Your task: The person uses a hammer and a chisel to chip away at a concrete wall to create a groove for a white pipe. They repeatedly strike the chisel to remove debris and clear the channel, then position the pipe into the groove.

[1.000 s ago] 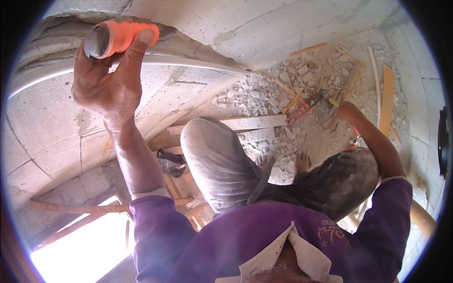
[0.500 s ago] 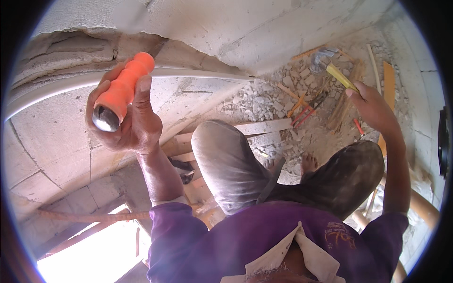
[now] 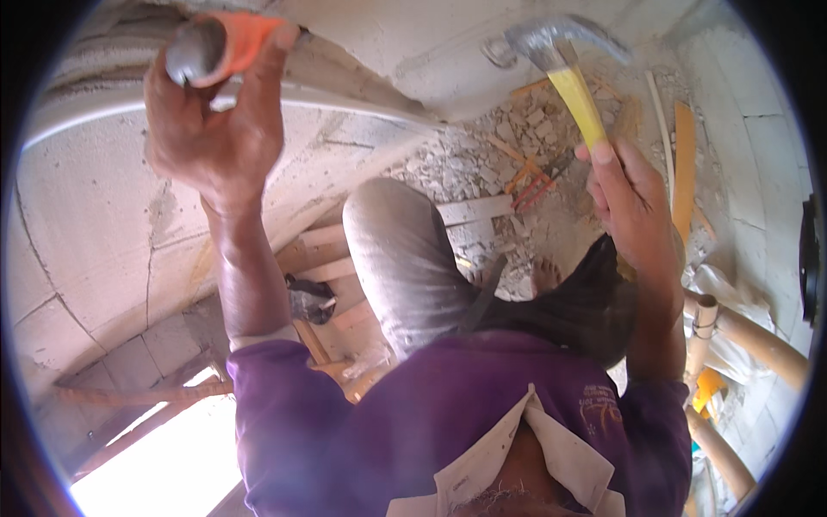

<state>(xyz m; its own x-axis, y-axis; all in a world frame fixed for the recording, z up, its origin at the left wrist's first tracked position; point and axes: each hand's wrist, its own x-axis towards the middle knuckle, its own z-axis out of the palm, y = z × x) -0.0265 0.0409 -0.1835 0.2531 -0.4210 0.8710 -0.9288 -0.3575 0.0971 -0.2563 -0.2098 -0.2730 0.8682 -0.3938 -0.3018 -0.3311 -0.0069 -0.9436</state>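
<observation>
My right hand (image 3: pixel 633 202) has swung up since half a second ago, and the hammer (image 3: pixel 564 65) now stands raised, its yellow handle running up and slightly left to the steel head near the wall (image 3: pixel 413 43). My left hand (image 3: pixel 215 129) has lifted too, pushing the orange-gripped chisel (image 3: pixel 220 43) against the curved groove (image 3: pixel 112 103). The chisel's struck end lies well left of the hammer head, its long axis pointing into the wall. Both fists are wrapped tight around their tools.

Purple shirt (image 3: pixel 448 405) with rolled sleeves and pale collar lining; dusty grey trousers (image 3: pixel 405 258); bare forearms.
</observation>
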